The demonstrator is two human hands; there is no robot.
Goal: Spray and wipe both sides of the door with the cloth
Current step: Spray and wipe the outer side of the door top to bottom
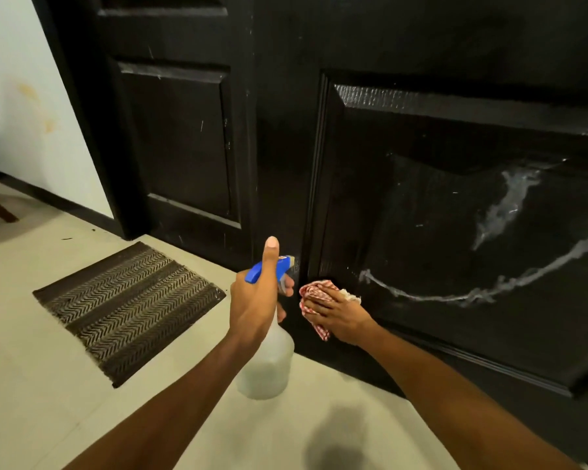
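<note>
A black panelled door (455, 137) fills the right and upper view. White foamy streaks (455, 296) curve across its lower panel. My left hand (257, 300) grips the neck of a clear spray bottle (269, 364) with a blue head, thumb raised, nozzle pointing at the door's lower left stile. My right hand (336, 313) presses a red-and-white checked cloth (314, 293) flat against the lower left corner of the panel, fingers spread over it.
A second black door leaf or frame panel (180, 137) stands to the left. A brown striped doormat (129, 307) lies on the pale tiled floor (48, 401). A white wall (21, 96) with dark skirting runs at far left.
</note>
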